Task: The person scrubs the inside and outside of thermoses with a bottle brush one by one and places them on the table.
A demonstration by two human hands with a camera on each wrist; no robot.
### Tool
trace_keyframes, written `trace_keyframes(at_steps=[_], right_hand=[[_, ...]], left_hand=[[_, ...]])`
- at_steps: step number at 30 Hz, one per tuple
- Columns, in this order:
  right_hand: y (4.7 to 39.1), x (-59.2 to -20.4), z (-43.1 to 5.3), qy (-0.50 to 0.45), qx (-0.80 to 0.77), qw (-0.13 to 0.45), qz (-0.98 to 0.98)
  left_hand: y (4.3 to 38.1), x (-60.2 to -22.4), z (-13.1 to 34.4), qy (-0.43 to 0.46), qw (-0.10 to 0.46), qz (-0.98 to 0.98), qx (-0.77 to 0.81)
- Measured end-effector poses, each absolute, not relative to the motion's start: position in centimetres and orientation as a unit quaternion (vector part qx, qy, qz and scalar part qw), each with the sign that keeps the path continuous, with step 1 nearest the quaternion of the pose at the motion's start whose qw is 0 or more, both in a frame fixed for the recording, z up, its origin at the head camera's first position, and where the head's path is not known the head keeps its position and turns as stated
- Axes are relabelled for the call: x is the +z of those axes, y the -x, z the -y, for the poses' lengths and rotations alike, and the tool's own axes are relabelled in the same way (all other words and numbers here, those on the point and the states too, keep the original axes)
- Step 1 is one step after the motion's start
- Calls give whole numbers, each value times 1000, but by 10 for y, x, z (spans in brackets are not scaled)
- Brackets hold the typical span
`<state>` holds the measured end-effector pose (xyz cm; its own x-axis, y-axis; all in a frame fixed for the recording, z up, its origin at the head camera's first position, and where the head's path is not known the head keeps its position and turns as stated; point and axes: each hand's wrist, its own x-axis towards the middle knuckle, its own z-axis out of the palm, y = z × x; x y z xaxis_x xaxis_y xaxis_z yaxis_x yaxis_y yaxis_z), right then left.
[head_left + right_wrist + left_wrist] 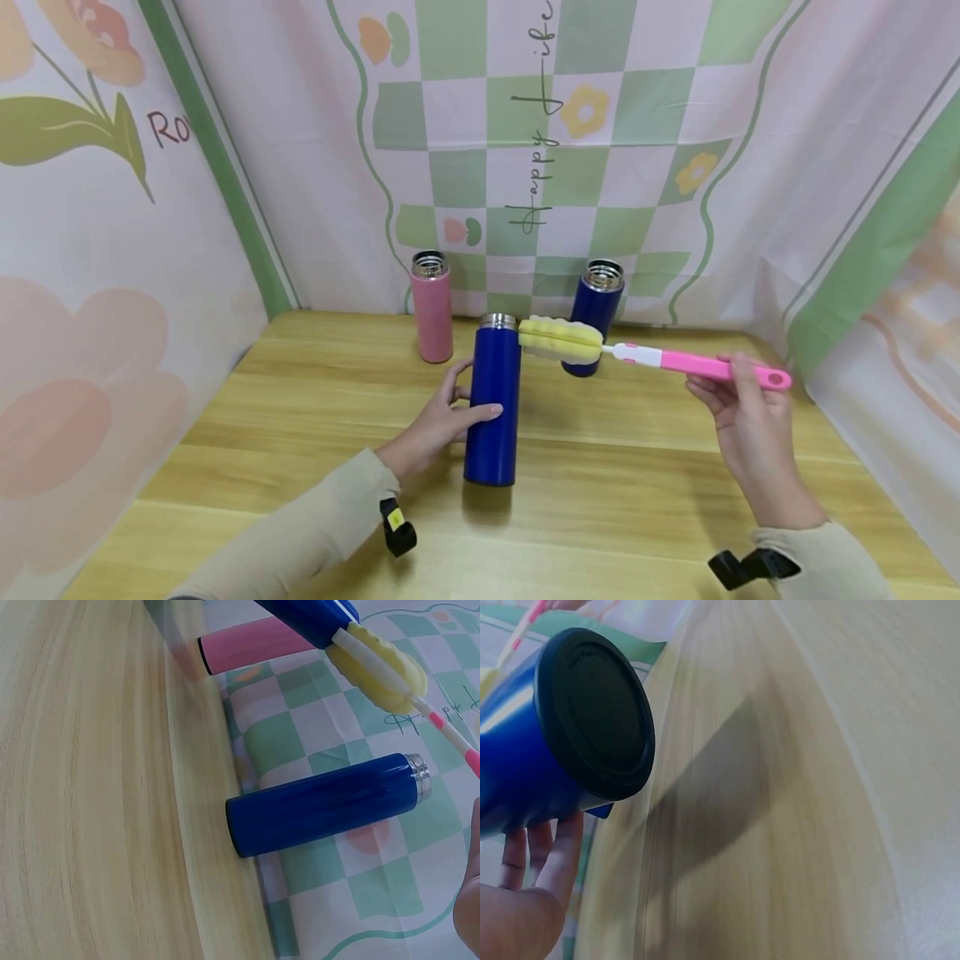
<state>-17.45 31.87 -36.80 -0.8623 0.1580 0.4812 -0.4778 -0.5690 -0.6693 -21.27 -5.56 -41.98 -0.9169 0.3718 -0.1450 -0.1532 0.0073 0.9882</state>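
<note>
My left hand (pixel 438 423) grips a blue thermos bottle (pixel 495 400) around its side, thumb across the front. The bottle is lidless, its steel neck upward, and it is held off the table; its black base (pixel 604 716) faces the left wrist camera. My right hand (pixel 756 437) holds the pink handle of a bottle brush (pixel 686 363) between thumb and fingers. Its yellow sponge head (pixel 561 340) lies sideways right next to the bottle's neck; in the right wrist view it overlaps the bottle's upper side. Whether they touch I cannot tell.
At the back of the wooden table (pixel 337 383) stand a lidless pink bottle (pixel 432 321) on the left and a second lidless blue bottle (pixel 330 802) on the right, partly behind the sponge head. A patterned curtain (pixel 525 125) hangs behind the table and along both sides.
</note>
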Motion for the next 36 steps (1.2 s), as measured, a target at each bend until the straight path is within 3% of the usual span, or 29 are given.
trace_keyframes(at_steps=[25, 36], right_hand=[[171, -374, -322, -231, 852, 102, 459], [168, -376, -323, -226, 843, 86, 480]], left_hand=[[221, -410, 61, -75, 105, -644, 754], [222, -408, 66, -67, 100, -631, 766]])
